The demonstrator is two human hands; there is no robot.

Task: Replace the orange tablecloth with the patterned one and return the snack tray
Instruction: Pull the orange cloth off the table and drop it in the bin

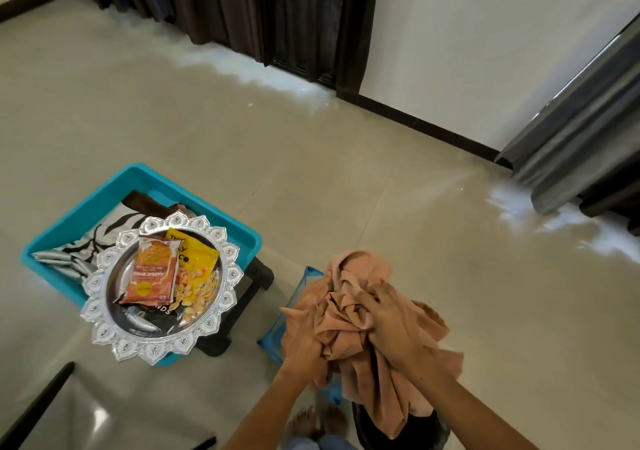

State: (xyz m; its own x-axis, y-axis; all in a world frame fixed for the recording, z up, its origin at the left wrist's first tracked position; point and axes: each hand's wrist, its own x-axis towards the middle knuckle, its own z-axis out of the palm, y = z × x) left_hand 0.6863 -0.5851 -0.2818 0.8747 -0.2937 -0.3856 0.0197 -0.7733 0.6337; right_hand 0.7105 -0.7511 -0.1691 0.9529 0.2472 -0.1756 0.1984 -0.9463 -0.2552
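Both hands hold the orange tablecloth (349, 318), bunched into a crumpled bundle at lower centre-right. My left hand (303, 340) grips its left side and my right hand (393, 321) presses into its top right. Cloth ends hang down over a dark round object below. To the left, the silver snack tray (104, 314) with scalloped rim rests on the near corner of a turquoise tub (114, 186). It carries snack packets and loose snacks. The black-and-white patterned cloth (86, 241) lies folded inside that tub, partly under the tray.
The tub sits on a black stool (252, 287). A blue container (277, 335) shows behind the bundle. Dark curtains (242, 9) hang at the back and at the right. A black table edge (38, 404) crosses the lower left. Beige tiled floor (346, 179) surrounds everything; my feet are below.
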